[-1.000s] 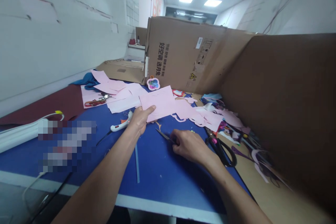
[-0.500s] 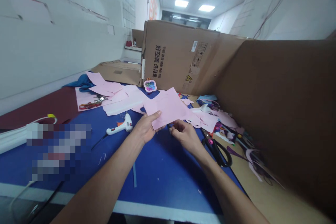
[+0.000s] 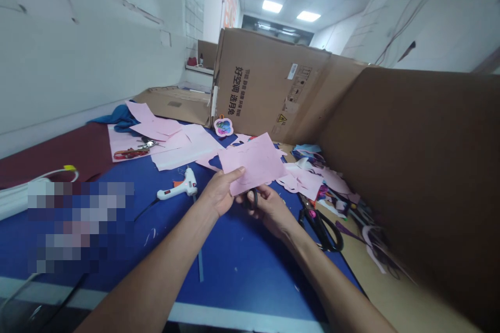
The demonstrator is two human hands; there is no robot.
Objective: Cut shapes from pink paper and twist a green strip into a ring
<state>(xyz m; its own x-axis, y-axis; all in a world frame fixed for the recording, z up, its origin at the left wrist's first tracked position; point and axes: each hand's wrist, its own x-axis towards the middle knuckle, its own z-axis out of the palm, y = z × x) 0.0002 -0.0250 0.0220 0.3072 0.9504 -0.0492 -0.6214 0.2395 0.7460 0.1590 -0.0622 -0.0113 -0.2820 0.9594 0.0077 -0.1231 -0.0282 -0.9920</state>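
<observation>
A pink sheet (image 3: 255, 162) is gripped along its lower left side by my left hand (image 3: 222, 187), thumb on top and fingers underneath. My right hand (image 3: 271, 208) closes around the black finger loops of a pair of scissors (image 3: 253, 199) just below the sheet's near edge. The scissors' blades are hidden, so whether they touch the sheet cannot be seen. To the left of my left hand lies a white glue gun (image 3: 182, 188). Large black-handled shears (image 3: 322, 223) rest beyond my right wrist.
Pink sheets (image 3: 156, 127) and a white sheet (image 3: 187, 148) lie at the back left near a multi-tool (image 3: 133, 153). A flower-shaped tag (image 3: 223, 127) leans against a tall cardboard box (image 3: 265, 88). Scraps (image 3: 308, 179) pile up on the right. A blue strip (image 3: 200, 265) lies in front.
My right hand has turned and shifted slightly, so the scissors' black loops now show below the sheet. The pink sheet has tilted and moved a little to the right in my left hand.
</observation>
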